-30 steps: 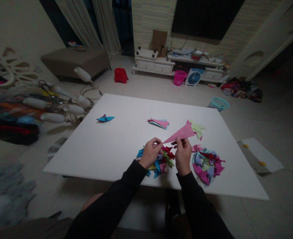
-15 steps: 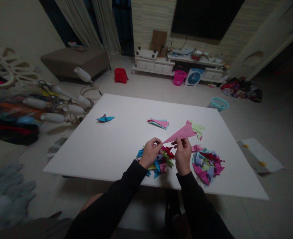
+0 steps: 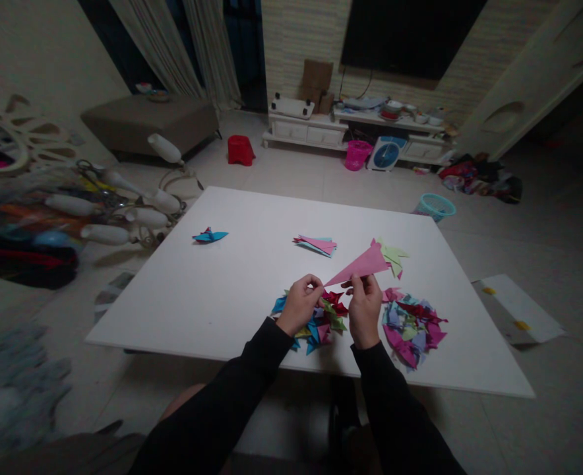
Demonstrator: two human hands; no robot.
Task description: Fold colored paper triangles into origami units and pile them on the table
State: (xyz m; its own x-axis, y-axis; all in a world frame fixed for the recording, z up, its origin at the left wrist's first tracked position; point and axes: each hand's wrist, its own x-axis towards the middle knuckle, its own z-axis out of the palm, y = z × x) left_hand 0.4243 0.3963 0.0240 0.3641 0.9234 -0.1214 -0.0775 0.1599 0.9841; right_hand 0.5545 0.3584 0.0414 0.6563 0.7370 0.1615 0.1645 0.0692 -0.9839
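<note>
A pink folded paper (image 3: 359, 266), long and tapering to a point on the left, is held up above the white table (image 3: 222, 290). My left hand (image 3: 301, 302) pinches its narrow tip. Near the wide end, my right hand (image 3: 365, 307) grips its lower edge, thumb and fingers closed on the paper. Beneath and between my hands lies a pile of colourful folded paper pieces (image 3: 314, 330), partly covered by the left hand. To the right of my right hand is a second pile of folded pieces (image 3: 413, 330). Light green folded paper (image 3: 394, 256) lies just behind the pink one.
A small stack of pink and blue folded strips (image 3: 316, 245) lies toward the table's far side. A blue and red folded piece (image 3: 210, 235) sits at the far left. Beyond the table stand a red stool (image 3: 241, 150), a pink bin (image 3: 357, 156) and a teal basket (image 3: 436, 207).
The pink paper dips very slightly at its pointed end. Both hands otherwise keep their places and their hold.
</note>
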